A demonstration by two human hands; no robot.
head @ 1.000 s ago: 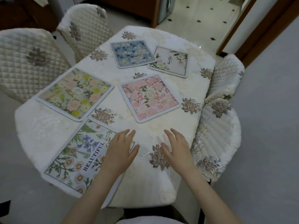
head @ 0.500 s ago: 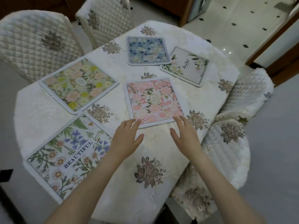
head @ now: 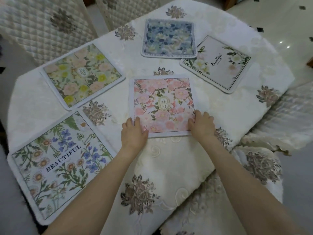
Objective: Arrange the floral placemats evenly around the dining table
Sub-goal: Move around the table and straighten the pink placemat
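Observation:
Several floral placemats lie on the cream tablecloth (head: pixel 228 116). The pink placemat (head: pixel 162 104) sits near the table's middle. My left hand (head: pixel 133 131) grips its near left corner and my right hand (head: pixel 201 123) grips its near right corner, fingers on top of the mat. A yellow-and-peach placemat (head: pixel 81 73) lies at the left, a wildflower "BEAUTIFUL" placemat (head: pixel 59 160) at the near left, a blue placemat (head: pixel 168 38) at the far side, and a white placemat (head: pixel 218 63) with script lettering at the far right.
Quilted cream chairs stand at the far left (head: pixel 39 26), beyond the table (head: pixel 125 9) and at the right (head: pixel 291 112). The tablecloth has embroidered flower patches (head: pixel 138 194) and hangs over the near edge. Tiled floor (head: pixel 279 22) lies beyond.
Both hands moved forward from the near table edge to the pink placemat and took hold of its near corners. The view shifted closer over the table.

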